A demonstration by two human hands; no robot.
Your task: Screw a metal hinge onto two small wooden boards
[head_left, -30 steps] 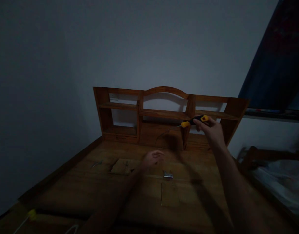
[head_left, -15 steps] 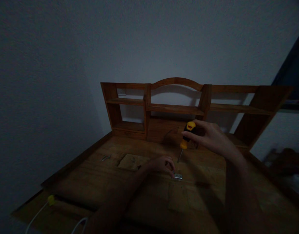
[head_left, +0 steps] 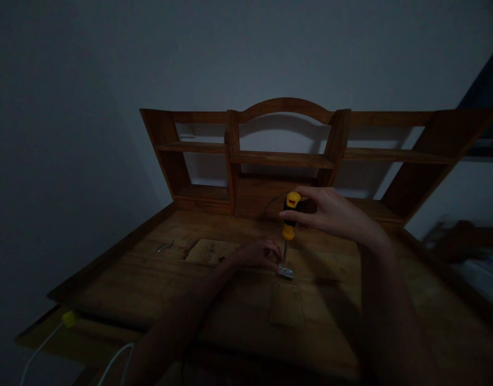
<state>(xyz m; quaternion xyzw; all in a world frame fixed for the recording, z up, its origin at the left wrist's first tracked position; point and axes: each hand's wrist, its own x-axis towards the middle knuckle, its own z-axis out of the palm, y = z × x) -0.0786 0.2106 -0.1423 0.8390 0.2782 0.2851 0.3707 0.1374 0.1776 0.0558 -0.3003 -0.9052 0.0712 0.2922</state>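
Note:
My right hand (head_left: 330,214) grips a yellow and black screwdriver (head_left: 289,214) by its handle, held almost upright with its tip pointing down at a small metal hinge (head_left: 286,272) on the wooden desk (head_left: 238,300). My left hand (head_left: 259,253) rests on the desk just left of the hinge, with fingers curled and pinched at the hinge's edge; what they pinch is too small and dark to make out.
A wooden shelf unit (head_left: 284,155) stands along the back of the desk against a grey wall. A light wooden patch (head_left: 211,251) and small metal pieces (head_left: 163,247) lie to the left. White cables with a yellow end (head_left: 68,319) hang at the near left edge. The room is dim.
My right hand has brought the screwdriver down from shelf height and turned it from level to upright over the hinge. My left hand moved right and closed at the hinge.

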